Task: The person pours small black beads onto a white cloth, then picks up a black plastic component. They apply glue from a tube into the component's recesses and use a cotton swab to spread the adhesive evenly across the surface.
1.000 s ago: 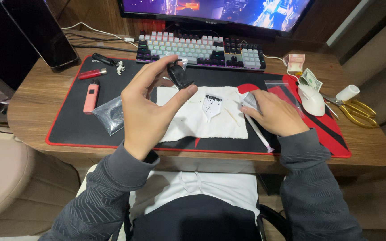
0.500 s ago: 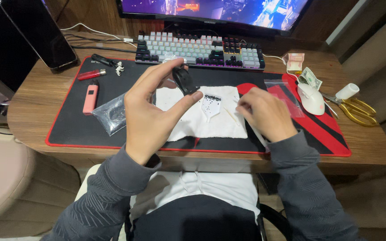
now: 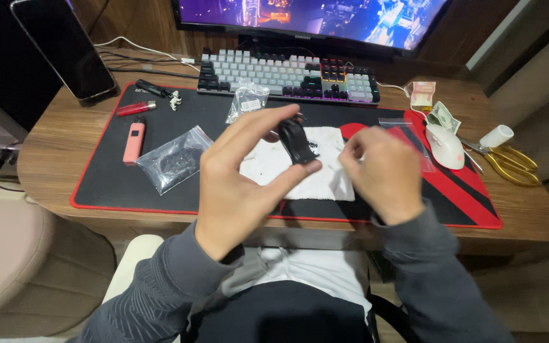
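- Fingers (image 3: pixel 300 170) of the left hand (image 3: pixel 239 184) pinch a small black plastic part (image 3: pixel 295 141), lifted above the white cloth (image 3: pixel 268 168).
- Right hand (image 3: pixel 382 171) hovers just beside it, fingers curled; whether they hold anything cannot be told.
- Cloth lies on the red-and-black mat (image 3: pixel 109 184) on the table (image 3: pixel 52 146), before the keyboard (image 3: pixel 287 73).

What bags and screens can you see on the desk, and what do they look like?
Monitor: back edge, wide, purple-blue picture.
Phone: back left, leaning, dark screen.
Clear bag: left on mat, dark parts inside.
Small clear bag: by keyboard, crumpled.
Flat clear bag: right of cloth; looks empty.
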